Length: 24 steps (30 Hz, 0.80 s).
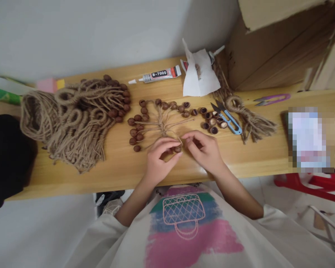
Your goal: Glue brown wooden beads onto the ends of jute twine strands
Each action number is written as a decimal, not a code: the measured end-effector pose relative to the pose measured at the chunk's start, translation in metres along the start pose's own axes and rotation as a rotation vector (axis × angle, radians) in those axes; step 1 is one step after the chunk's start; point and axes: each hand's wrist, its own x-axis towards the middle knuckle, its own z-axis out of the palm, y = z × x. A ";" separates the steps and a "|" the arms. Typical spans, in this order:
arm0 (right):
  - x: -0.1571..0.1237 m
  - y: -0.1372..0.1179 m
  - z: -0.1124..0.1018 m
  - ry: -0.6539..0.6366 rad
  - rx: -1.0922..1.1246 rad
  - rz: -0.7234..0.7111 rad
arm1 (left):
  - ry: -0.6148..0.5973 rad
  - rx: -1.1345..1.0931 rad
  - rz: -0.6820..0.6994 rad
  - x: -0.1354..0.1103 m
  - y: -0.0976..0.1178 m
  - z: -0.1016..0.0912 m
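My left hand (159, 158) is curled over a brown nut shell (178, 149) tied to a strand of jute twine (162, 124). My right hand (202, 149) sits just beside it with fingers bent, pinching the same strand near the shell. The twine fans out from a knot, with brown shells (135, 132) strung at the strand ends on the wooden table (123, 167). More loose shell halves (213, 121) lie to the right of the fan.
A heap of finished jute pieces with rings and shells (72, 115) lies at left. A B-7000 glue tube (159, 74), crumpled white paper (199, 74), blue thread snips (229, 119), a jute tassel (248, 119), purple snips (273, 98), a cardboard box (279, 41).
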 end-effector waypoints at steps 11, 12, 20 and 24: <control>0.001 0.000 0.000 0.003 -0.018 -0.026 | 0.016 0.017 0.007 0.000 0.000 0.001; 0.001 0.000 0.000 0.004 -0.020 -0.030 | 0.018 0.009 0.005 0.000 0.001 0.001; 0.000 -0.001 0.000 -0.001 0.001 -0.010 | 0.069 -0.202 -0.191 0.002 0.001 0.000; -0.002 -0.003 -0.001 0.019 0.020 -0.086 | 0.090 -0.569 -0.502 0.013 0.011 -0.010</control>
